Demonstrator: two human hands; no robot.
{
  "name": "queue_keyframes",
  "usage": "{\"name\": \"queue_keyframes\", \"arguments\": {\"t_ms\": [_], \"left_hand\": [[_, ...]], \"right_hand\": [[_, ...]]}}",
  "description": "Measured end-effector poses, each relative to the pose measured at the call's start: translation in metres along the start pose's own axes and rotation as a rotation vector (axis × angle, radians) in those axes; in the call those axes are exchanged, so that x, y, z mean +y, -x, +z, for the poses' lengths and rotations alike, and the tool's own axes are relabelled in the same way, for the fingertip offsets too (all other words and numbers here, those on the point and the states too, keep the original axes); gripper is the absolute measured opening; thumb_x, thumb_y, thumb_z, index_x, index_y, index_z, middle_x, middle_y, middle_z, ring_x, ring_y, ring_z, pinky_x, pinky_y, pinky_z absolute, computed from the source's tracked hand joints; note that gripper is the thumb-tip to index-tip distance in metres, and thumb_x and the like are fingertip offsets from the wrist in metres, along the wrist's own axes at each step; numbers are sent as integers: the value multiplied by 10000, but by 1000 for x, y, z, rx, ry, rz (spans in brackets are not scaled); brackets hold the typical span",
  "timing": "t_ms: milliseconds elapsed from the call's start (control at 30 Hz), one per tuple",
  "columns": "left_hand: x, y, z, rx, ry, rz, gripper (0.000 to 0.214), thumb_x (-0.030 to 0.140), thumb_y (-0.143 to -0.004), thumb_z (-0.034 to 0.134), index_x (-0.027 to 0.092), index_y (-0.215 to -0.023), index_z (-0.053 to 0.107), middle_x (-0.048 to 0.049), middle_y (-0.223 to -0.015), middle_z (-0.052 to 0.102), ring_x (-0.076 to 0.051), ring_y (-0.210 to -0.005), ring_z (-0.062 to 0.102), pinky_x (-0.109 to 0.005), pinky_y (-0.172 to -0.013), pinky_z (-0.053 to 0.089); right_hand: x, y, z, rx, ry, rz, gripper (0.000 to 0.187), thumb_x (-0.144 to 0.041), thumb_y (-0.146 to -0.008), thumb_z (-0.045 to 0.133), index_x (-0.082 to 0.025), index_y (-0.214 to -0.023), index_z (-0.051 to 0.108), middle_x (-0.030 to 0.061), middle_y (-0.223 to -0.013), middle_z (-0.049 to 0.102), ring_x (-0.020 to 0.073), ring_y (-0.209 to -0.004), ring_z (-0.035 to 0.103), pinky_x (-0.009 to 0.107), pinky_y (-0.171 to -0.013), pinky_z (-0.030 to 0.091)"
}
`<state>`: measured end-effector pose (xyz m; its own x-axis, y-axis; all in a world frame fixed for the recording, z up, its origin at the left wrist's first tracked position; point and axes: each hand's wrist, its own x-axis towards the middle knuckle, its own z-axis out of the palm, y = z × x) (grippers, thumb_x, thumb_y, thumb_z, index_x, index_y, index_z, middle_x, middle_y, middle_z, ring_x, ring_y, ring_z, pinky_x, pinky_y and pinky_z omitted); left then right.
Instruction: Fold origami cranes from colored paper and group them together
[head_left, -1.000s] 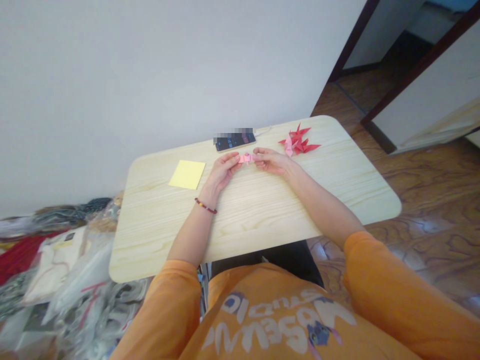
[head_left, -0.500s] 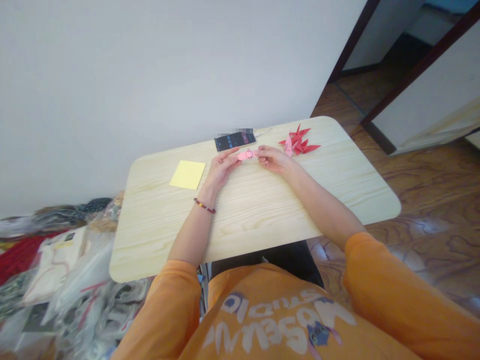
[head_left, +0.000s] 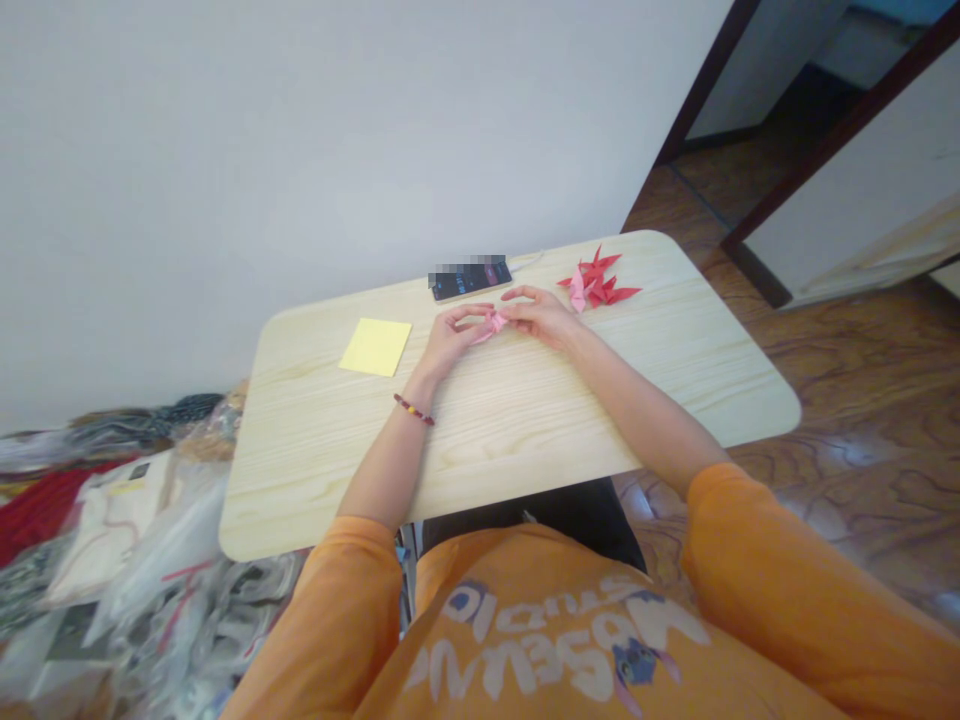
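A small folded piece of pink paper [head_left: 493,323] is held between my two hands over the middle of the table. On its left side, my left hand [head_left: 452,338] pinches it between thumb and fingers. My right hand [head_left: 538,314] grips the opposite end with its fingertips, which partly cover it. Beyond my right hand lies a small cluster of red origami cranes [head_left: 601,290], with a pink folded paper piece [head_left: 577,291] against it. A stack of yellow square paper [head_left: 376,347] rests to the left of my left hand.
Behind my hands a phone [head_left: 471,279] with a lit screen leans near the wall, a white cable at its right end. The pale wooden table [head_left: 315,470] has rounded corners. Bagged goods [head_left: 150,560] are piled on the floor at left; a doorway opens at right.
The pink paper has come slightly lower and turned from a flat, level strip to a tilted, more bunched shape. Both hands have shifted a little and sit closer together around it.
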<state>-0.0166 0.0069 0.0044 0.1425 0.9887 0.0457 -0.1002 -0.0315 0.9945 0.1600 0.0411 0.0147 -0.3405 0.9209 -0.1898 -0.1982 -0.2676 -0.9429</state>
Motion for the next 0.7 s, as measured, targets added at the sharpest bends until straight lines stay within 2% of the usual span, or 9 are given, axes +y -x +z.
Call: {"name": "queue_keyframes", "arguments": {"t_ms": [133, 233, 400, 700], "left_hand": [[-6, -4, -2, 98, -2, 51, 223, 308, -610, 789, 170, -765, 708, -70, -1035, 698, -198, -962, 641, -334, -893, 482], [-9, -6, -4, 105, 10, 42, 225, 326, -609, 787, 166, -718, 673, -69, -1026, 697, -212, -957, 640, -359, -862, 494], [-12, -7, -6, 72, -15, 48, 254, 350, -616, 787, 161, -728, 661, -85, -1081, 678, -220, -974, 634, -364, -851, 495], [-3, -4, -4, -36, -65, 9, 257, 376, -624, 780, 159, -748, 722, -91, -1080, 676, -208, -949, 629, -324, -805, 497]], "right_hand": [[-3, 1, 2, 92, 82, -205, 339, -311, -553, 808, -176, -788, 604, -32, -650, 613, 56, -505, 466, 193, -445, 316], [-5, 2, 3, 55, 156, -307, 319, -370, -586, 795, -170, -786, 647, -35, -614, 584, 52, -483, 425, 205, -441, 321], [1, -1, 2, -60, 276, -354, 325, -416, -622, 774, -152, -799, 706, -3, -603, 601, 68, -490, 431, 229, -452, 337], [0, 1, 1, -62, 403, -396, 295, -422, -649, 731, -137, -721, 701, 14, -598, 615, 78, -499, 455, 228, -458, 352]]}}
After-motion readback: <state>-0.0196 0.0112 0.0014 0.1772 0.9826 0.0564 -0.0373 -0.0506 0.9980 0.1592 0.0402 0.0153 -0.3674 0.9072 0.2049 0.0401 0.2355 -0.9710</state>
